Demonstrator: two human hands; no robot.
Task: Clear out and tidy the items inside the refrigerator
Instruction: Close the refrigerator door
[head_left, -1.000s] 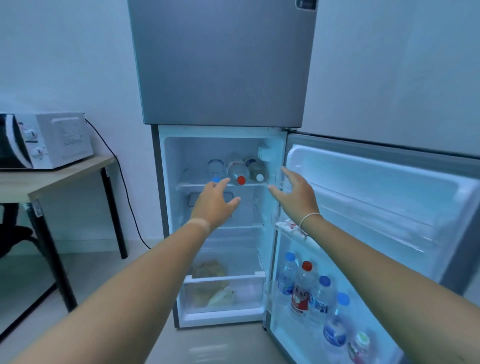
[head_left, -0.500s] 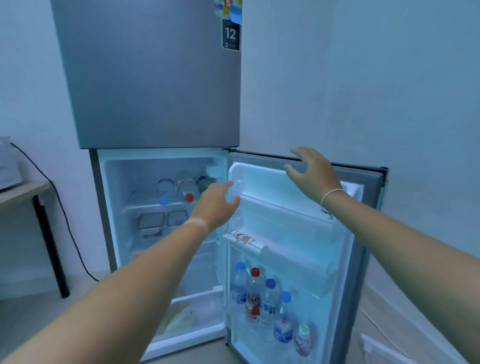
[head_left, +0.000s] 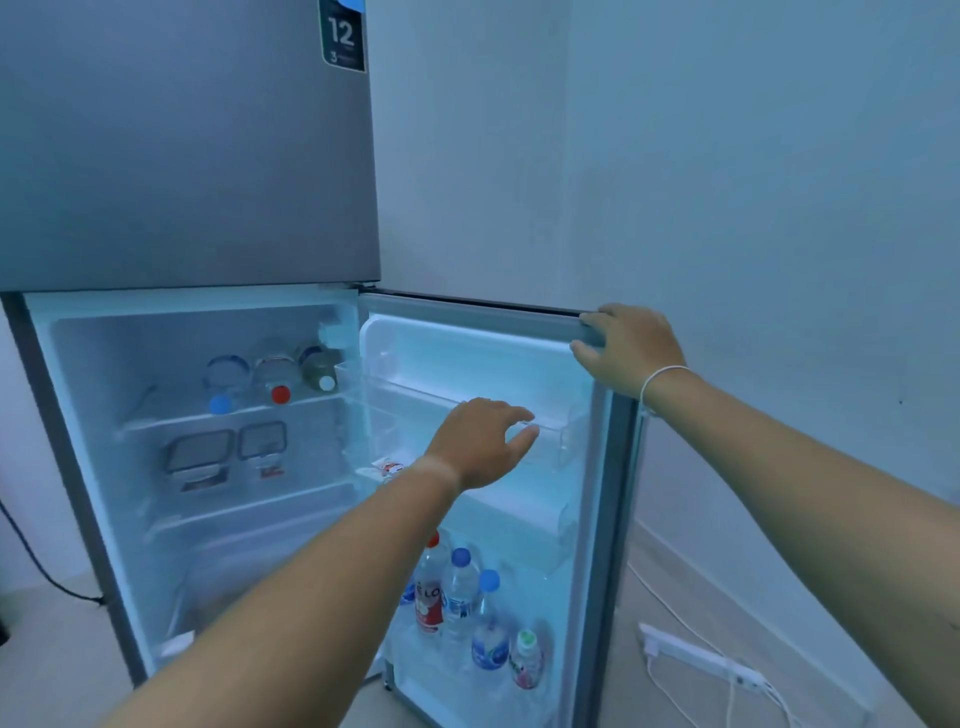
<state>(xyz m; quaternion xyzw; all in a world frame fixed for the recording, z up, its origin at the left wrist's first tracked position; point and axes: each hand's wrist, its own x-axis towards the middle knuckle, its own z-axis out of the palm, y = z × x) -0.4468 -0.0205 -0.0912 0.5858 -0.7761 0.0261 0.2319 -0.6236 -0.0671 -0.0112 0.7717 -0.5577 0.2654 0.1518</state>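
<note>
The grey refrigerator (head_left: 182, 156) stands with its lower door (head_left: 608, 519) swung open to the right. My right hand (head_left: 631, 348) grips the top outer corner of that door. My left hand (head_left: 480, 441) hovers open, holding nothing, in front of the clear upper door shelf (head_left: 545, 431). Three bottles (head_left: 275, 374) lie on their sides on the top inner shelf. Two lidded containers (head_left: 228, 452) sit on the shelf below. Several bottles (head_left: 467, 608) stand upright in the bottom door rack, partly behind my left forearm. A small packet (head_left: 387, 466) lies on the middle door shelf.
A white power strip (head_left: 701, 657) with its cord lies on the floor right of the door, near the wall. A black cable (head_left: 31, 561) runs down at the far left. The upper freezer door is closed.
My view has swung right, away from the table and microwave. My right hand moved up and right onto the door's top corner. My left hand moved right to the upper door shelf.
</note>
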